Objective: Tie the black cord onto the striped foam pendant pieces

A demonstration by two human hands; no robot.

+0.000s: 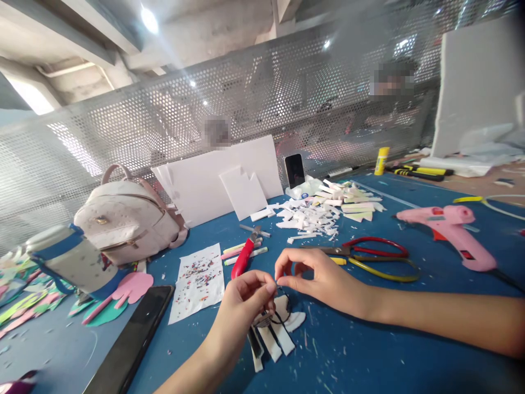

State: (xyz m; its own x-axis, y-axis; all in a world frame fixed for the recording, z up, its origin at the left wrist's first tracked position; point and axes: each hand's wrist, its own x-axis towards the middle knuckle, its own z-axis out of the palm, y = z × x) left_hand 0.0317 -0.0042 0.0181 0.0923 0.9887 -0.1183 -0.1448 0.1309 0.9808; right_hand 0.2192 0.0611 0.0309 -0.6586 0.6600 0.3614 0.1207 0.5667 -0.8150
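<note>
Over the blue table [369, 350], my left hand [245, 306] and my right hand [318, 279] meet at their fingertips. Both pinch a thin dark wire or thread [283, 306] that loops down between them. White foam strips [274, 336] lie on the table right under the hands. Red-handled pliers [245, 254] lie just beyond my left hand. Scissors with red and yellow handles [371, 257] lie just past my right hand.
A pink glue gun [451, 230] lies at right. White foam scraps [320, 210] and foam sheets [217, 180] sit at the back by a propped phone [294, 169]. A backpack [127, 216], a bottle [69, 257], a dark phone [135, 336] and a speckled paper [199, 282] are at left.
</note>
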